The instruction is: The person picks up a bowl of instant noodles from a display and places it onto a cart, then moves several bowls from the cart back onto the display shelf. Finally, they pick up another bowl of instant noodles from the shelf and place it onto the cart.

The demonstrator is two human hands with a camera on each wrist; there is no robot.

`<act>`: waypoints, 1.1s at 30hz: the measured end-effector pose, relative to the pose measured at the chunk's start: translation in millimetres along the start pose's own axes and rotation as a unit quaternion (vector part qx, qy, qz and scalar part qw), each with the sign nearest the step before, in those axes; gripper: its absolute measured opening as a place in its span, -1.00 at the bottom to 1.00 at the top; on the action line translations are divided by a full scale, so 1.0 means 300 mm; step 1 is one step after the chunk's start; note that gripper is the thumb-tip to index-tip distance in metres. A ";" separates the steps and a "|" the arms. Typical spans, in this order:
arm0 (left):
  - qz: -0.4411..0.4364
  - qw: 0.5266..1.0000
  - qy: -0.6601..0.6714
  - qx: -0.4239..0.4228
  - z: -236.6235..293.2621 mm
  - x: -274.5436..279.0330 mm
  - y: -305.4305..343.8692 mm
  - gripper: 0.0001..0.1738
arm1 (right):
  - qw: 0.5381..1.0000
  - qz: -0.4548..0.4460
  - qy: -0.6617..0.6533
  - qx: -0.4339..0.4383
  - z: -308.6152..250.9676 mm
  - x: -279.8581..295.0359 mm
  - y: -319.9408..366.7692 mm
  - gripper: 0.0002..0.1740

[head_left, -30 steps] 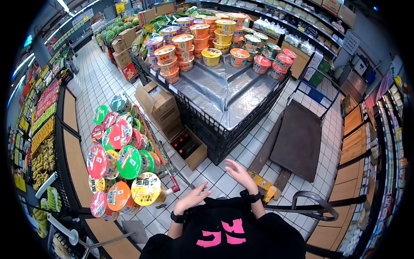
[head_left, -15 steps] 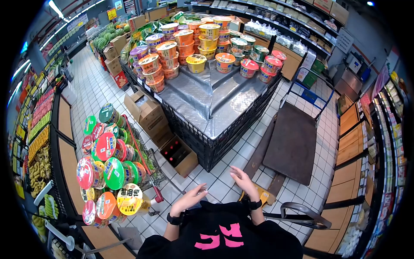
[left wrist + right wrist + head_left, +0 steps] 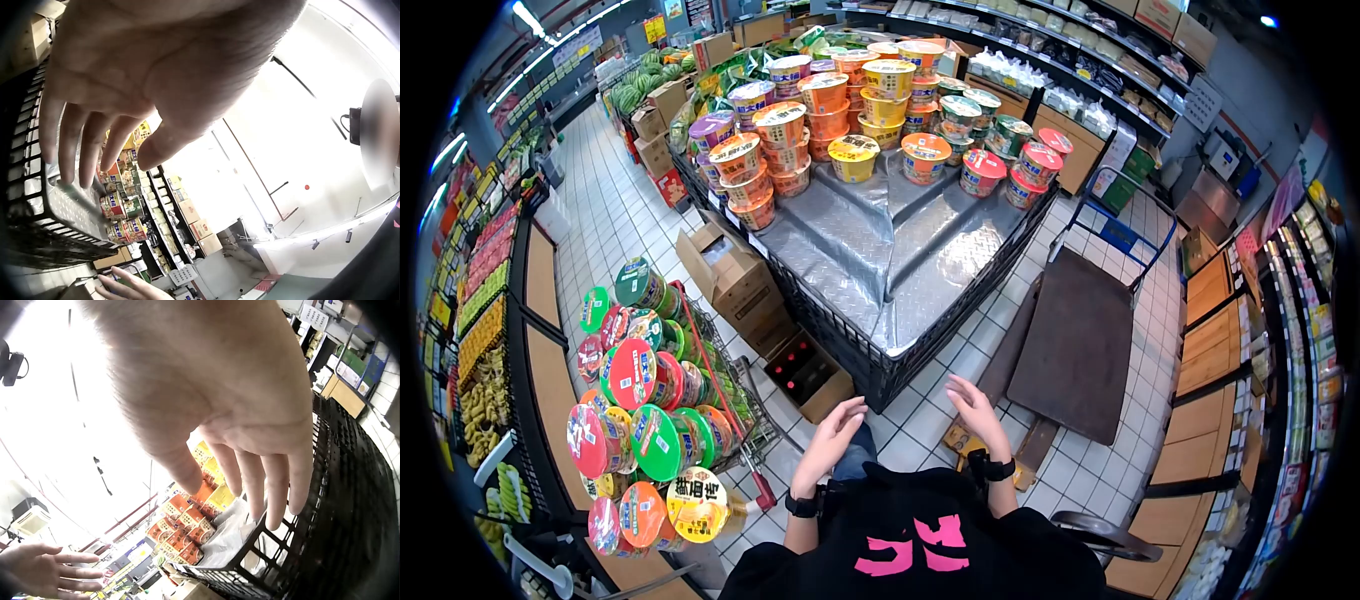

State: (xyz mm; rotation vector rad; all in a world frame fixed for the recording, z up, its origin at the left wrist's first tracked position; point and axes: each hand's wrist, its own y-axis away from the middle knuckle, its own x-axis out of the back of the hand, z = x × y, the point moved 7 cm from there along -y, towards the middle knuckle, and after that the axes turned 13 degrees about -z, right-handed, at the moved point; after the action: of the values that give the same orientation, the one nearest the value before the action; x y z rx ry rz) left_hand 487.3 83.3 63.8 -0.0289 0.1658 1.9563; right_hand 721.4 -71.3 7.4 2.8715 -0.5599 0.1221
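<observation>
My left hand [image 3: 830, 445] is held in front of my body, fingers loosely extended, with nothing in it. To its right, my right hand [image 3: 982, 418] is also empty, its fingers stretched forward. Both hands hover before the near corner of a black crate-sided display stand [image 3: 887, 375] with a silvery covered top. Stacked instant noodle bowls [image 3: 853, 158] in orange, yellow, purple, green and red stand on its far part. In the left wrist view, the left palm [image 3: 169, 69] and spread fingers show; the right wrist view shows the right palm [image 3: 219, 394] similarly.
Left of me stands a shopping cart [image 3: 765, 490] piled with noodle bowls [image 3: 657, 442]. Cardboard boxes [image 3: 730, 285] sit between cart and stand, one holding dark bottles. At right are a flat trolley [image 3: 1075, 345] and a curved metal handle [image 3: 1105, 535]. Produce shelves [image 3: 485, 320] line the far left.
The stand's near corner and the cart have come closer and lower in the head view. My left hand has swung to point more forward, and a jeans-clad leg now shows beside it. Both hands stay empty.
</observation>
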 end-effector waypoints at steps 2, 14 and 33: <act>0.014 1.000 0.027 0.001 0.023 0.057 -0.061 -0.59 | 1.000 0.001 0.005 -0.001 -0.028 0.020 -0.067 -0.50; 0.167 0.983 0.006 -0.080 0.143 0.467 -0.263 -0.64 | 0.995 -0.091 0.023 0.042 -0.273 -0.011 -0.564 -0.49; 0.350 0.914 0.031 -0.202 0.124 1.232 -0.574 -0.59 | 0.945 -0.258 0.109 0.167 -0.708 -0.342 -1.175 -0.48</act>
State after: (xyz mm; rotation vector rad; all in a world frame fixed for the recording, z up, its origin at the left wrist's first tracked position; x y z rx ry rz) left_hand 507.0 491.8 46.6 -0.3458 -0.2272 2.6798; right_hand 751.8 332.4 134.1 3.1538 0.2906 0.4798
